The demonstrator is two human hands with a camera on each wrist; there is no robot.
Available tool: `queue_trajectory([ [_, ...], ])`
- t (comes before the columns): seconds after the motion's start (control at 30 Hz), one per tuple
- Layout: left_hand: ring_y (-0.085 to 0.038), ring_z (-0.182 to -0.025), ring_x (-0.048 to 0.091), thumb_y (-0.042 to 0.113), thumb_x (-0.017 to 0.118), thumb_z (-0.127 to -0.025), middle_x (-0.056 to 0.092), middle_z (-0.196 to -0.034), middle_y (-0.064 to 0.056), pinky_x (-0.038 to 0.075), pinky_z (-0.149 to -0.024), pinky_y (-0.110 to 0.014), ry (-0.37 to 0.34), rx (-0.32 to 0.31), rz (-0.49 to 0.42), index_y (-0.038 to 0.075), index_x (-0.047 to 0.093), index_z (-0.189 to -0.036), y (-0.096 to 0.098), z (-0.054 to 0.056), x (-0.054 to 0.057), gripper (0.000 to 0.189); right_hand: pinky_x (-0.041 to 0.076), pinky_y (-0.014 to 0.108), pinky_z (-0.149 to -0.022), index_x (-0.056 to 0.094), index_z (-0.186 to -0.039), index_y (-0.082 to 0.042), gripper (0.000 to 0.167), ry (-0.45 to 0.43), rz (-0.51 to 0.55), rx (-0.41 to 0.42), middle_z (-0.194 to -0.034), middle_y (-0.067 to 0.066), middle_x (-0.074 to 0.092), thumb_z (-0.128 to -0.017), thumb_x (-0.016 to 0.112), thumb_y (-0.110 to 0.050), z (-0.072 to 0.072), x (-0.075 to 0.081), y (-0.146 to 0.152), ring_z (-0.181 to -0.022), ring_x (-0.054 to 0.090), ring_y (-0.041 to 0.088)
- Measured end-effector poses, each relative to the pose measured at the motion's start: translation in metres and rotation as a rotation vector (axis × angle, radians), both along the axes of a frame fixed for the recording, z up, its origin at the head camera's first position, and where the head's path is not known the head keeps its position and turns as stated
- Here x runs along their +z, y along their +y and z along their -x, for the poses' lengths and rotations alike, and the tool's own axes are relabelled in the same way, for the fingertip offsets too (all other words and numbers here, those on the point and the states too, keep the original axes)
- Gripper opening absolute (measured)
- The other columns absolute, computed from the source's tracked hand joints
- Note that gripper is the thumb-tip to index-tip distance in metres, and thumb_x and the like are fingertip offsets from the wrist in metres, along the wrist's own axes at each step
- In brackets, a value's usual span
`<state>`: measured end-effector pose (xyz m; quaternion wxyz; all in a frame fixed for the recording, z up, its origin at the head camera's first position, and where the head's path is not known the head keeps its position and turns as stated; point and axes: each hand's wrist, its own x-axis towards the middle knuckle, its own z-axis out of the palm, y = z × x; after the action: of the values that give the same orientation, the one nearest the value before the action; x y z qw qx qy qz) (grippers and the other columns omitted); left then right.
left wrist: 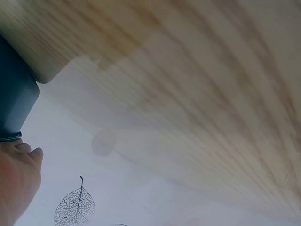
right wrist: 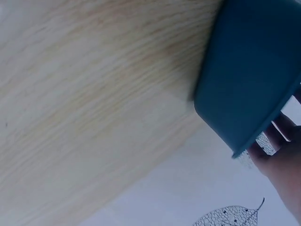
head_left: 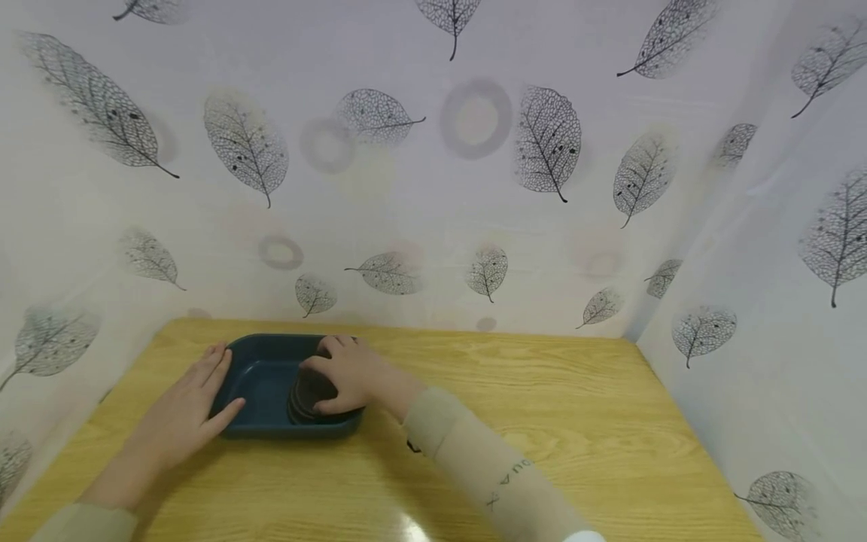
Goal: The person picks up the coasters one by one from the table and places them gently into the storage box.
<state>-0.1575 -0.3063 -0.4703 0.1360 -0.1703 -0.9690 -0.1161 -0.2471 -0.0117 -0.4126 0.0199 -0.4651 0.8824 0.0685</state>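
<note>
A dark blue rectangular tray (head_left: 263, 388) with raised walls stands on the table, left of the middle in the head view. My left hand (head_left: 186, 410) rests against its left side, fingers fairly straight along the rim and thumb over the near corner. Inside the tray's right part my right hand (head_left: 355, 376) grips a dark, round, ridged object (head_left: 302, 399) from above; its exact kind cannot be made out, as the hand covers much of it. Both wrist views catch the tray's outer wall, with part of the left hand (left wrist: 19, 181) and right hand (right wrist: 284, 160) at the rim.
The wood-grain table (head_left: 542, 436) extends to the right of the tray and in front of it. A pale curtain-like sheet (head_left: 420, 196) printed with leaves and rings rises behind the table and along its sides.
</note>
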Motion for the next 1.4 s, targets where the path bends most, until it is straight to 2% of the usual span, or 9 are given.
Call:
queue_trajectory([
  [0.23,-0.028,-0.168,-0.004,0.040,0.062,-0.105,0.029,-0.168,-0.037,-0.018,-0.126,-0.016,0.019,0.001,0.030,-0.016,0.029,-0.160,-0.002,-0.002,-0.002,0.085,0.045,0.043,-0.122,0.044,-0.161,-0.033,0.073,-0.002,0.029,0.014,-0.163,0.008,0.044,-0.098,0.066,-0.061,-0.002,0.007,0.014,-0.149,0.044,0.026],
  [0.4,-0.034,-0.167,0.000,0.042,0.060,-0.106,0.027,-0.169,-0.036,-0.022,-0.123,-0.013,0.000,0.007,0.052,-0.016,0.027,-0.161,-0.002,-0.003,-0.002,0.087,0.046,0.040,-0.121,0.048,-0.160,-0.030,0.073,0.014,0.079,0.025,-0.159,0.009,0.048,-0.096,0.069,-0.059,-0.004,0.013,0.032,-0.146,0.047,0.026],
  [0.57,-0.023,-0.166,-0.013,0.043,0.060,-0.106,0.026,-0.169,-0.037,-0.024,-0.120,-0.011,0.009,0.009,0.082,-0.016,0.027,-0.161,-0.003,-0.002,0.000,0.087,0.047,0.041,-0.120,0.048,-0.160,-0.028,0.077,0.018,0.100,-0.009,-0.160,0.010,0.048,-0.095,0.070,-0.061,-0.005,0.022,0.053,-0.145,0.048,0.027],
  [0.73,-0.014,-0.164,-0.019,0.045,0.060,-0.105,0.026,-0.169,-0.037,-0.024,-0.122,-0.013,0.017,-0.001,0.090,-0.016,0.026,-0.161,-0.005,-0.001,0.002,0.089,0.046,0.046,-0.122,0.047,-0.161,-0.027,0.080,0.009,0.128,-0.063,-0.162,0.011,0.046,-0.093,0.072,-0.061,-0.006,0.028,0.075,-0.147,0.046,0.029],
  [0.9,-0.019,-0.165,-0.017,0.045,0.062,-0.104,0.030,-0.167,-0.038,-0.025,-0.122,-0.014,0.041,-0.010,0.098,-0.017,0.027,-0.160,-0.008,0.000,0.003,0.090,0.044,0.050,-0.123,0.049,-0.160,-0.022,0.078,-0.022,0.209,-0.077,-0.159,0.016,0.048,-0.093,0.075,-0.054,-0.006,0.029,0.103,-0.147,0.045,0.033],
  [1.07,-0.027,-0.166,-0.013,0.048,0.061,-0.104,0.028,-0.168,-0.037,-0.025,-0.126,-0.023,0.040,0.007,0.123,-0.015,0.025,-0.162,-0.007,-0.001,0.005,0.093,0.046,0.055,-0.120,0.051,-0.157,-0.017,0.076,-0.002,0.276,-0.083,-0.155,0.019,0.050,-0.093,0.076,-0.050,-0.009,0.030,0.138,-0.145,0.047,0.036],
  [1.27,-0.042,-0.166,0.000,0.053,0.061,-0.103,0.028,-0.169,-0.035,-0.021,-0.132,-0.036,-0.015,0.022,0.143,-0.013,0.025,-0.163,-0.003,-0.002,0.011,0.096,0.051,0.057,-0.114,0.051,-0.157,-0.016,0.077,0.023,0.326,-0.154,-0.154,0.020,0.051,-0.092,0.077,-0.049,-0.017,0.028,0.183,-0.141,0.052,0.039],
  [1.4,-0.048,-0.164,0.010,0.054,0.059,-0.104,0.027,-0.169,-0.036,-0.021,-0.131,-0.039,-0.055,0.021,0.169,-0.011,0.025,-0.164,0.000,-0.002,0.017,0.095,0.051,0.060,-0.112,0.053,-0.156,-0.014,0.076,0.041,0.375,-0.188,-0.152,0.023,0.052,-0.092,0.078,-0.046,-0.025,0.025,0.211,-0.139,0.054,0.041],
])
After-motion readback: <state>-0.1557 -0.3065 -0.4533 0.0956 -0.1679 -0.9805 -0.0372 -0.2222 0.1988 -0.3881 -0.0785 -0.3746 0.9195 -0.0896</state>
